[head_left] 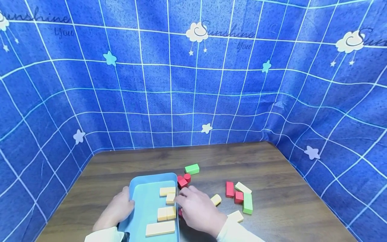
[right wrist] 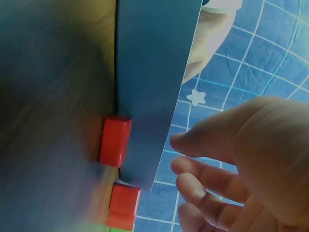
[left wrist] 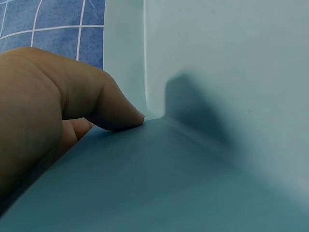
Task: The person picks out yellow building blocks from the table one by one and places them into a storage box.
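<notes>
My left hand (head_left: 117, 207) grips the left wall of a blue plastic tray (head_left: 140, 205). In the left wrist view the thumb (left wrist: 113, 104) presses over the rim, and the other fingers are mostly hidden outside. Several pale yellow wooden blocks (head_left: 160, 228) lie in the right part of the tray. At the tray's right edge hovers my right hand (head_left: 199, 210), and the right wrist view shows its fingers (right wrist: 195, 188) loosely bent with nothing between them. Red blocks (right wrist: 115, 142) stand against the outside of the tray wall (right wrist: 154, 63), partly hidden by the right hand in the head view.
A green block (head_left: 191, 169) lies beyond the tray's far right corner. To the right are a yellow cylinder (head_left: 216, 200), red blocks (head_left: 229, 189), a long green block (head_left: 247, 203) and pale yellow blocks (head_left: 235, 216). A blue patterned curtain (head_left: 193, 101) surrounds the wooden table (head_left: 290, 201).
</notes>
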Tool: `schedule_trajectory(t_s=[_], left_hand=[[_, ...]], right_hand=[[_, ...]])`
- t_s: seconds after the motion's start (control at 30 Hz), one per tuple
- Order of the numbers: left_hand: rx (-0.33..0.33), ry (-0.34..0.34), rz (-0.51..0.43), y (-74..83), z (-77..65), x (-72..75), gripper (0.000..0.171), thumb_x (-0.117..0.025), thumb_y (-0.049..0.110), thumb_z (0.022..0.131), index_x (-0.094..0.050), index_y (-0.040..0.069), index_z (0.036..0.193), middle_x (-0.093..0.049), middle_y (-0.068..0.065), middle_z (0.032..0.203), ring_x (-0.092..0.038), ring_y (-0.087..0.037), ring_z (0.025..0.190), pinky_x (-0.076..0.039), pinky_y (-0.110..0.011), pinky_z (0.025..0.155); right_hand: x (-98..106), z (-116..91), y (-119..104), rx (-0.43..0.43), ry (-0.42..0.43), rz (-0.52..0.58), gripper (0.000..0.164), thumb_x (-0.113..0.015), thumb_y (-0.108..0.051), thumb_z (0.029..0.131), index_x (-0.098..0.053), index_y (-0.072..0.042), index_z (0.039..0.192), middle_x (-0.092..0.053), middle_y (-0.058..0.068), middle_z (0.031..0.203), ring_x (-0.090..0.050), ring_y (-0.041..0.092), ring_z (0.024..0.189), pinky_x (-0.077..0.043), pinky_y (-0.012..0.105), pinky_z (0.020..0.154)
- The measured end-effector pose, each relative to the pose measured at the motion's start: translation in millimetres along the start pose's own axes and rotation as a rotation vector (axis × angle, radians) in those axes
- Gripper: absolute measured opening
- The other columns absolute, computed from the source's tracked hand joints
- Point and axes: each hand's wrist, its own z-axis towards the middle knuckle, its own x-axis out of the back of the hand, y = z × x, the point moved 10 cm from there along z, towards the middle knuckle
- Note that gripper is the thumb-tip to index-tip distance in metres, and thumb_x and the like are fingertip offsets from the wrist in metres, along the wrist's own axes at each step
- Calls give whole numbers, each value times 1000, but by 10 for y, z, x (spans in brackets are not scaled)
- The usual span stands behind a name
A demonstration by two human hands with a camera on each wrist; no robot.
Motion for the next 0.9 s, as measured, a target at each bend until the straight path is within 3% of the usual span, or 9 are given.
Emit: schedule_trajectory(t_s=[0.33, 0.5, 0.7, 0.83, 0.9], left_hand=[[-2, 0, -2, -15, 17, 0, 61, -47, 8, 99, -23, -23, 145, -50, -42, 137, -59, -44, 119, -47, -67, 99], [-5, 2, -3, -29, 22, -12, 60, -47, 9, 99, -24, -23, 144, -53, -40, 133, -60, -43, 114, -48, -67, 98], [1, -11, -7, -33, 20, -23, 60, -47, 10, 99, -23, -22, 145, -50, -42, 135, -59, -45, 116, -47, -69, 98], [-7, -6, -2, -19, 11, -12, 60, -46, 9, 99, -24, -23, 144, -50, -42, 135, -59, -46, 117, -47, -68, 98], [-9, -4, 0, -13, 5, -7, 59, -46, 9, 99, -24, -23, 144, -51, -42, 135, -60, -45, 115, -48, -68, 98]], right_hand=[[16, -95, 119, -17, 14, -14, 27, -80, -24, 84, -77, -26, 111, -68, -8, 108, -59, 11, 90, -49, 27, 70], [9, -155, 191, -41, 27, -30, 23, -81, -26, 82, -76, -26, 104, -66, -8, 105, -59, 12, 92, -47, 32, 76], [-28, -205, 301, -113, 7, -16, 15, -77, -23, 84, -75, -24, 99, -66, -5, 104, -61, 18, 97, -52, 55, 95], [-58, -244, 389, -189, -33, 12, 19, -78, -25, 81, -75, -24, 99, -65, -5, 105, -60, 23, 104, -42, 76, 101], [-65, -264, 418, -220, -49, 28, 20, -79, -27, 80, -75, -24, 100, -64, -4, 104, -59, 24, 105, -37, 82, 100]])
